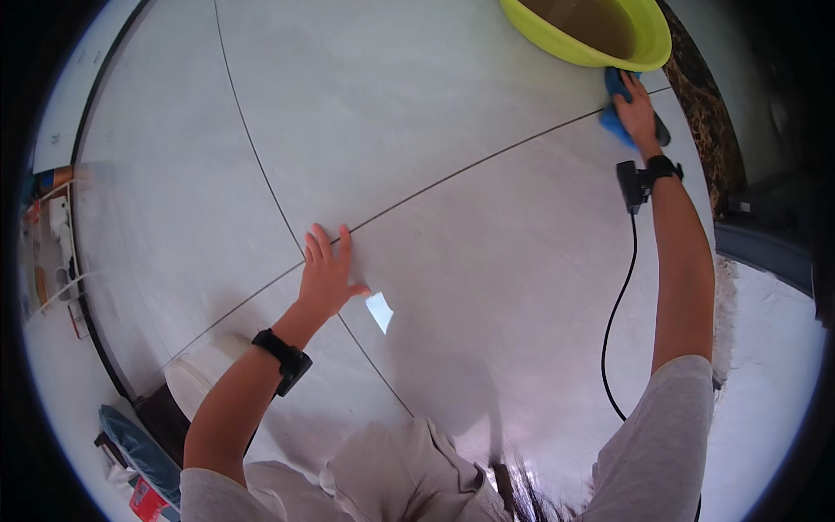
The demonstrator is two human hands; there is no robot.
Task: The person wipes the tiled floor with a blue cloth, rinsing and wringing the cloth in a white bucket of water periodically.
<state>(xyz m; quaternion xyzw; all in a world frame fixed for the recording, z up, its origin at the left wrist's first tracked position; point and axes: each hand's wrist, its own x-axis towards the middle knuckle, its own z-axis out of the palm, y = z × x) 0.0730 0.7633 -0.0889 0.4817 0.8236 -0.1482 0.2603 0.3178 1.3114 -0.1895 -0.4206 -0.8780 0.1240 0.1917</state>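
Note:
My right hand rests on a bunched blue cloth and presses it to the floor, close under the rim of a yellow-green plastic basin. Murky brown water stands in the basin, whose far side is cut off by the picture's top edge. A dark object shows partly beside that hand; what it is I cannot tell. My left hand lies spread on the pale tiled floor, fingertips near where the tile joints cross, with nothing in it.
A dark marbled stone strip borders the floor at the right. A black cable hangs from the device on my right wrist. A white round container is partly behind my left arm. A shelf with items stands at the far left.

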